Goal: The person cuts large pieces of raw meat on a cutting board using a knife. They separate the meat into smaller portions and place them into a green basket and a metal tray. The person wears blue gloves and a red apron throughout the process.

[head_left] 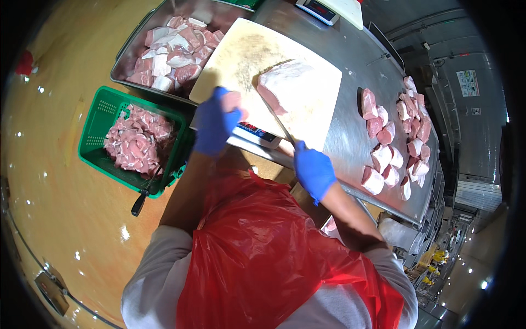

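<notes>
A large pale slab of raw meat (290,85) lies on the white cutting board (235,60). My right hand (313,169), in a blue glove, grips a knife (278,122) by its handle at the board's near edge. The blade points up and left, its tip side by the slab's cut face. At the board's left edge my left hand (215,122), also blue-gloved and somewhat blurred, is closed on a small pink piece of meat (232,103). A scale (256,131) with a lit display shows just below the board, between my hands.
A metal tub (123,68) of meat chunks stands left of the board. Nearer is a green basket (90,134) of thin meat pieces, with a black-handled tool (139,203) on its rim. Several meat pieces (382,159) lie on the steel table (350,109). Another scale (318,11) stands at the far side.
</notes>
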Tool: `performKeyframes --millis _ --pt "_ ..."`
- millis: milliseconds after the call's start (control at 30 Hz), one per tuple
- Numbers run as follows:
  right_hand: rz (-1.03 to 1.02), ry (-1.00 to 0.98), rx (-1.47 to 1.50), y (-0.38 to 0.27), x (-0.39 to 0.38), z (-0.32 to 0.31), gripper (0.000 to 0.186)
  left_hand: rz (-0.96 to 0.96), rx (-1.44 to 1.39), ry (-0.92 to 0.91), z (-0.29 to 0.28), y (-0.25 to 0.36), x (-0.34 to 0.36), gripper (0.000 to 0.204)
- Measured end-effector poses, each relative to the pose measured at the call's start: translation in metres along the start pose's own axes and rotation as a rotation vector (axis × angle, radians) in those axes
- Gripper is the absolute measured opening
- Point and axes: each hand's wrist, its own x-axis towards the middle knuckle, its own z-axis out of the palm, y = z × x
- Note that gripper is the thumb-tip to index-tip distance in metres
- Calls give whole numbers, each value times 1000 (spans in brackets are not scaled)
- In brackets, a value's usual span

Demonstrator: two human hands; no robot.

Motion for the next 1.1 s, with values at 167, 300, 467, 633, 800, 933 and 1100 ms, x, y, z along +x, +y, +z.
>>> performKeyframes --millis 167,300,467,633,800,933,1100 --pt "49 153 306 54 -58 12 16 -359 -64 238 -87 -142 -74 41" --pt "192 361 887 74 -38 -2 27 -530 876 146 -113 -166 -89 64" --pt "93 633 1211 104 67 -18 32 59 -170 137 -16 -38 9 44" --pt "39 476 1349 130 145 -2 34 286 77 169 89 52 23 92" --pt "-39 477 1226 85 93 -8 36 373 62 -87 70 5 70 86" --pt "-124 343 1475 44 33 17 29 362 -216 -103 23 -18 115 64" --pt "84 240 1307 54 7 10 24 124 -68 177 36 -9 63 36"
